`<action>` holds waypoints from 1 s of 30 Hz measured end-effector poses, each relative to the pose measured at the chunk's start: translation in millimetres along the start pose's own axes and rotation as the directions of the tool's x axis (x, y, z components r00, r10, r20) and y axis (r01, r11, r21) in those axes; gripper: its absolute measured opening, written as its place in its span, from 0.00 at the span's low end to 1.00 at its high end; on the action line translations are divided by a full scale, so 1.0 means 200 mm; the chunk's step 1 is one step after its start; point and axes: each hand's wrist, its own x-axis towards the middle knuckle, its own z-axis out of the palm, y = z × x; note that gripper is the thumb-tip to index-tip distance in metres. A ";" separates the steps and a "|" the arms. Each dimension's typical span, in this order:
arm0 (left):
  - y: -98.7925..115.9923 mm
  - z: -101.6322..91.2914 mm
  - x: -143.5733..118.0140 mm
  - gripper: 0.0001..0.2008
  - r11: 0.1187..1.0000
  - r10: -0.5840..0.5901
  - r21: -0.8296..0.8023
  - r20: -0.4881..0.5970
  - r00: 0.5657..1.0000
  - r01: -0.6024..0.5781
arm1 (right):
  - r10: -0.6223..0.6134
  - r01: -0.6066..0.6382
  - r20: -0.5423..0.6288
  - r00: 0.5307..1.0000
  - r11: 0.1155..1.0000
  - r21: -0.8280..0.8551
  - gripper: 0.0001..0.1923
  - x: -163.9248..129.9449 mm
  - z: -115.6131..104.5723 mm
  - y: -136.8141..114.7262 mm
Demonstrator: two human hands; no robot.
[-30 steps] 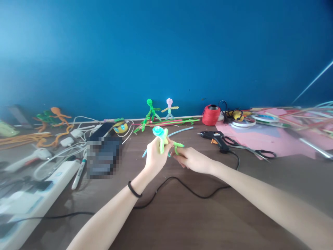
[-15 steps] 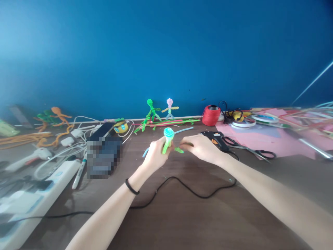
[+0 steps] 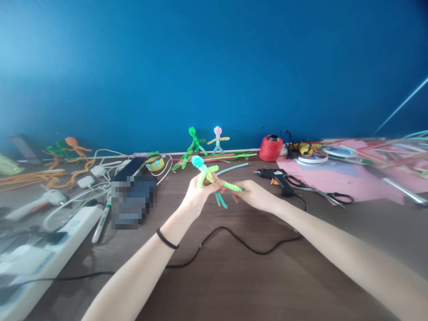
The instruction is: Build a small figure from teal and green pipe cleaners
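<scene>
A pipe-cleaner figure (image 3: 198,163) with a teal head and yellow-green limbs is held above the table. My left hand (image 3: 198,192) is closed around its body. My right hand (image 3: 256,195) pinches the tip of one yellow-green limb (image 3: 231,186) that points to the right. Two teal strands (image 3: 220,199) hang down below the left fingers. Behind the hands, a light-blue pipe cleaner (image 3: 236,168) lies on the table. A green figure (image 3: 193,139) and a pink-headed figure (image 3: 218,137) stand at the wall.
To the right are a black glue gun (image 3: 272,174), scissors (image 3: 317,191), a red thread spool (image 3: 271,148) and pink paper (image 3: 364,180). A white power strip (image 3: 67,254), a pen (image 3: 102,223) and cables lie left. A black cord (image 3: 230,232) crosses the table nearer me.
The figure has tilted, its head moving left and up, and its teal strands now show below. My right hand has closed in on the limb's tip and now grips it.
</scene>
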 end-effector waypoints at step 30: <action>0.00 -0.03 0.01 0.07 0.887 0.003 0.459 0.111 0.994 -0.054 | -0.045 0.039 -0.206 0.978 0.999 -0.029 0.16 -0.01 -0.05 -0.04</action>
